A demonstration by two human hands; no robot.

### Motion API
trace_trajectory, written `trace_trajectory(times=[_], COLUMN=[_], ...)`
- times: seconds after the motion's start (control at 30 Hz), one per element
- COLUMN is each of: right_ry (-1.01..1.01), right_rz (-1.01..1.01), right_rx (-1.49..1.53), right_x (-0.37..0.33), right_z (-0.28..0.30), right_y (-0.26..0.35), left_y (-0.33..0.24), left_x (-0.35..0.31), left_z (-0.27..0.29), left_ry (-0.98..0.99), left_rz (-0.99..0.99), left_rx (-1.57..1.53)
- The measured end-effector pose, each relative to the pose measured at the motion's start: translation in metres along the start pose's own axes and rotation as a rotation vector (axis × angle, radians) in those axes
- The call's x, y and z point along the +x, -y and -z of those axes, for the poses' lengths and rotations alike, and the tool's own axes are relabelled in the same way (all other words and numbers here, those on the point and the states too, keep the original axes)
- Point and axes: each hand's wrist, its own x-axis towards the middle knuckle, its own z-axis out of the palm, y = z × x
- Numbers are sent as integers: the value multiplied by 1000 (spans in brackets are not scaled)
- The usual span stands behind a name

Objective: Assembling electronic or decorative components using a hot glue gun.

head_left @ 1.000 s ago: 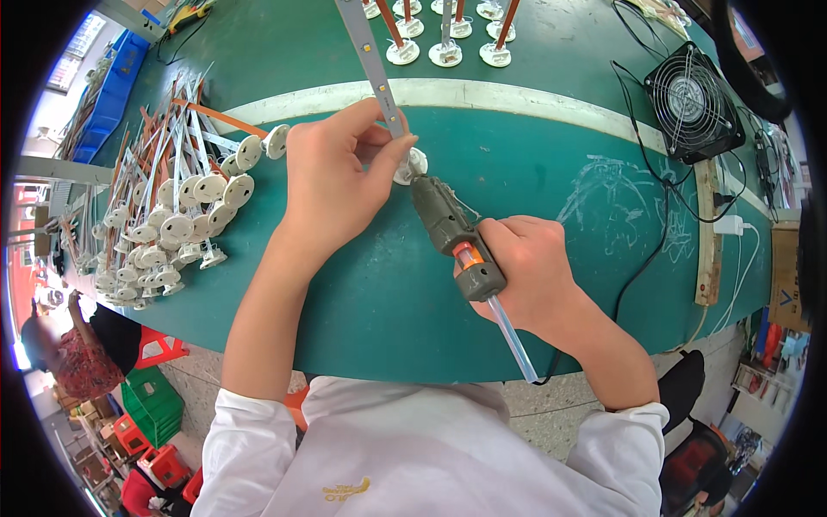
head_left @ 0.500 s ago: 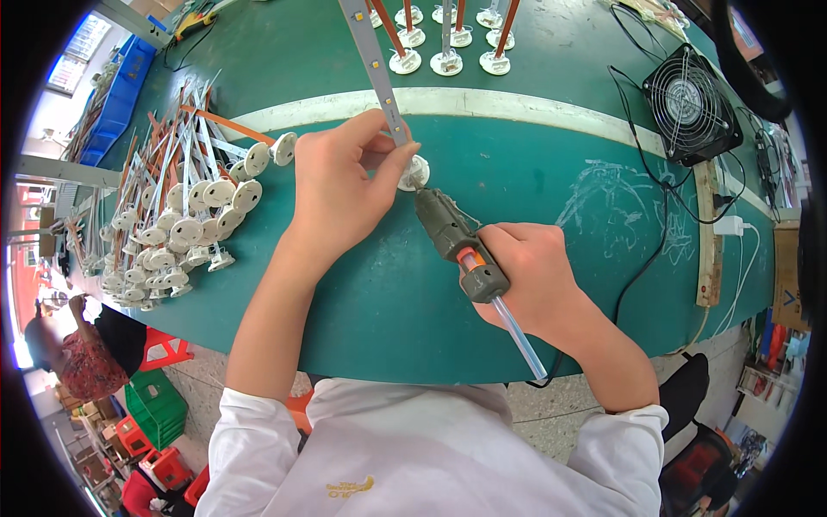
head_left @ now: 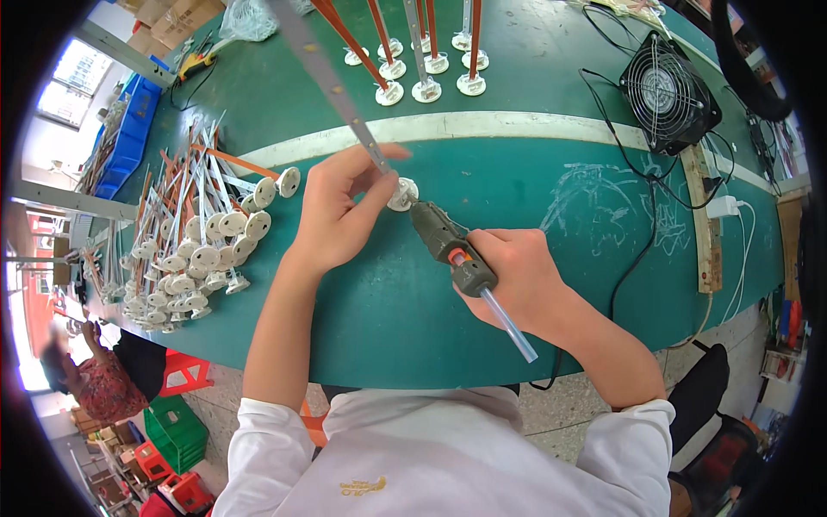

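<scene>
Between the thumb and fingers of my left hand is a grey LED strip, tilted up and to the left. A round white base sits at the strip's lower end, partly behind my fingers. My right hand is wrapped round a dark green hot glue gun, whose nozzle points at the base and appears to touch or nearly touch it. A clear glue stick juts from the gun's back end. The handle and trigger are hidden by my fingers.
At left lies a heap of strips with round white bases. Several orange and grey strips stand on bases at the far side. A black fan with cables is at far right, near a wooden batten. Another person is at lower left.
The LED strip has tipped further left, and some of my left fingers have lifted off it. The glue gun stays at the base. The whole view has shifted slightly.
</scene>
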Motion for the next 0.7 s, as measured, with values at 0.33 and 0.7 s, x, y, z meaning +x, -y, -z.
trace_trajectory(times=[0.33, 0.7], right_ry=[-99, -20], right_rz=[-110, -72], right_rx=[100, 83], right_x=[1, 1], right_z=[5, 2], right_y=[2, 6], left_y=[-3, -5], left_x=[-5, -8], left_z=[14, -9], left_ry=[-45, -265], left_rz=[125, -221], left_rx=[7, 449])
